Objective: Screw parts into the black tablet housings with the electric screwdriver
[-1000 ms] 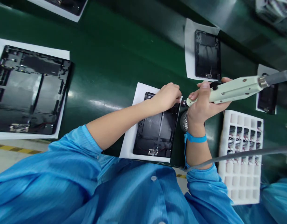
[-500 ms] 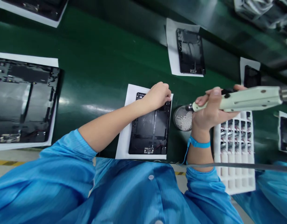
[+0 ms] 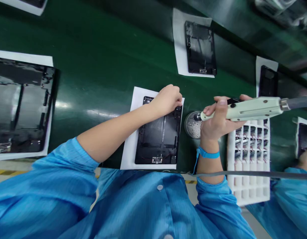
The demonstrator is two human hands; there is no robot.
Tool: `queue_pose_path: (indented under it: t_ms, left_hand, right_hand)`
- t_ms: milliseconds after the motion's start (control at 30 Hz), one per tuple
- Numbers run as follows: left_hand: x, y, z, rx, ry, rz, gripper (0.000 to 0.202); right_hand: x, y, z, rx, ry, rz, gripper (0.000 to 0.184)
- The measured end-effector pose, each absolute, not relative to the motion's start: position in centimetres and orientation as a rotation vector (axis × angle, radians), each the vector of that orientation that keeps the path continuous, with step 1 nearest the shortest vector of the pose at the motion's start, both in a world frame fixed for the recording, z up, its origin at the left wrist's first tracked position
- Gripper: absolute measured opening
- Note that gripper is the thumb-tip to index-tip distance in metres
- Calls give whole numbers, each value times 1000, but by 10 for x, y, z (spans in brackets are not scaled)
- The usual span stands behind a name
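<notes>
In front of me a black tablet housing with exposed inner parts lies on a white sheet. My left hand rests over its upper right corner, fingers curled together; what they pinch, if anything, is hidden. My right hand is wrapped round a pale green electric screwdriver, held sideways with its tip toward the left. The tip is over a round perforated metal dish just right of the tablet. I cannot make out whether it touches the dish, or any screws in it.
To the right stands a white foam tray with small wired parts in its upper cells. More opened tablets lie on sheets, one large at the left. A grey cable crosses the lower right. A co-worker's hand is at the right edge.
My right hand has moved left with the screwdriver, bringing its tip further over the dish. My left hand stays at the tablet's corner. The whole view has shifted slightly.
</notes>
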State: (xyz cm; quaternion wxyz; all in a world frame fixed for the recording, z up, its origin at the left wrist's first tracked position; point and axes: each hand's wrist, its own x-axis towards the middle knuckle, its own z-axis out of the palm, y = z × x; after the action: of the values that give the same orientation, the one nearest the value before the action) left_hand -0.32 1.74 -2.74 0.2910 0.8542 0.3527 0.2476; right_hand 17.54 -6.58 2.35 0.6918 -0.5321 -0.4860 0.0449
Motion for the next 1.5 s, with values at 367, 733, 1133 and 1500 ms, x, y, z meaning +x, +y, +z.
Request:
queue_pose_path:
  t_ms: [367, 733, 1133, 1500]
  left_hand:
    - [-6, 16, -23, 2288, 959, 656, 21]
    - [-3, 19, -23, 2222, 980, 648, 17]
    - [-1, 17, -9, 2231, 1009, 570, 21]
    - [-1, 17, -10, 2254, 993, 583, 25]
  right_hand:
    - [164, -62, 21, -1142, -1027, 210, 52]
    - [161, -66, 43, -1176, -1101, 103, 41]
    - [136, -27, 6, -1243, -1243, 296, 70]
    - [122, -27, 10, -1183, -1149, 277, 57]
